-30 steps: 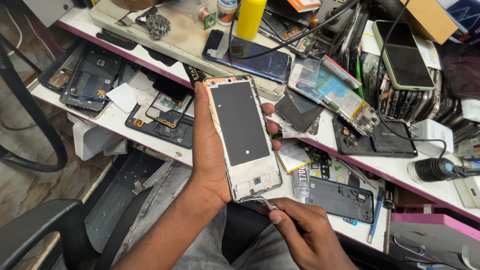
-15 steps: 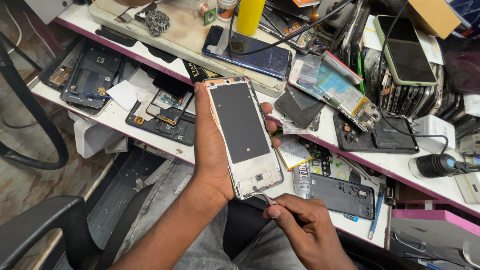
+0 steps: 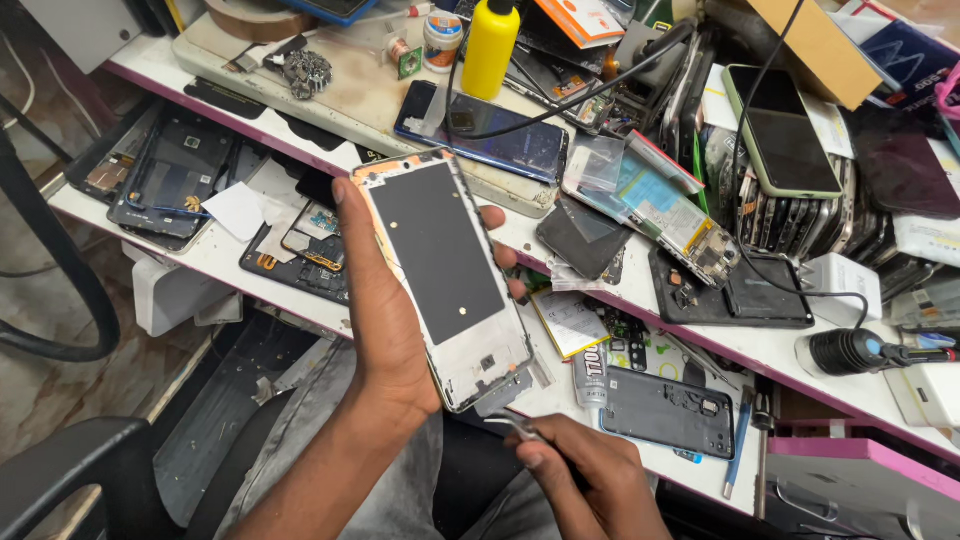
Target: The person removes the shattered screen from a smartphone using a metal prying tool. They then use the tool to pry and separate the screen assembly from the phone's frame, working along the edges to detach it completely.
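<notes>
**Frame in one hand, tweezers at its lower corner**

My left hand (image 3: 385, 320) grips a phone frame (image 3: 445, 275) from behind, thumb along its left edge, fingertips curling round the right edge. The frame is tilted, its dark inner plate facing me, held above the lower shelf (image 3: 700, 470). My right hand (image 3: 590, 480) is pinched around thin metal tweezers (image 3: 515, 425), whose tip sits just under the frame's bottom corner; whether it touches there I cannot tell. Most of the tweezers are hidden inside my fingers, and the hand is cut off by the bottom edge.

Just right of the frame lie a small battery (image 3: 570, 322) and a black back cover (image 3: 668, 410). Farther up stands a yellow bottle (image 3: 490, 48), its top out of view.
</notes>
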